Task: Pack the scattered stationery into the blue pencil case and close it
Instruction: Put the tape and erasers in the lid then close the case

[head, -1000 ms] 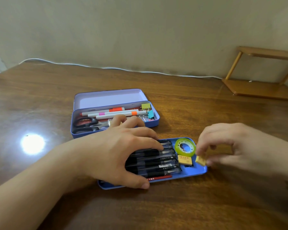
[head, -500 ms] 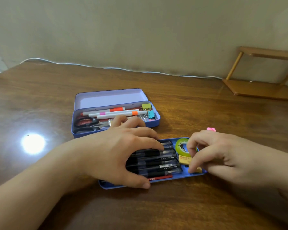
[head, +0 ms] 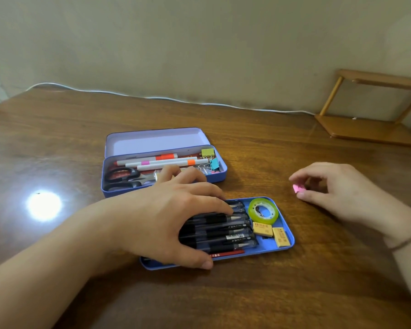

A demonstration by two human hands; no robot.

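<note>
The blue pencil case (head: 218,180) lies open with its lid back, holding markers (head: 157,161), scissors (head: 122,179) and binder clips (head: 210,157). In front of it sits the blue inner tray (head: 286,248) with several black pens (head: 223,233), a green tape roll (head: 263,210) and two yellow erasers (head: 262,229). My left hand (head: 173,217) presses flat on the pens and the tray's left part. To the right, my right hand (head: 337,188) pinches a small pink item (head: 297,187) just above the table.
The brown wooden table (head: 57,143) carries a bright lamp reflection (head: 44,205) at the left. A white cable (head: 152,98) runs along the wall at the back edge. A small wooden shelf (head: 370,129) stands at the back right.
My right hand dropped the second yellow eraser into the tray, then moved right and took hold of the pink item on the table. The left hand stayed on the pens.
</note>
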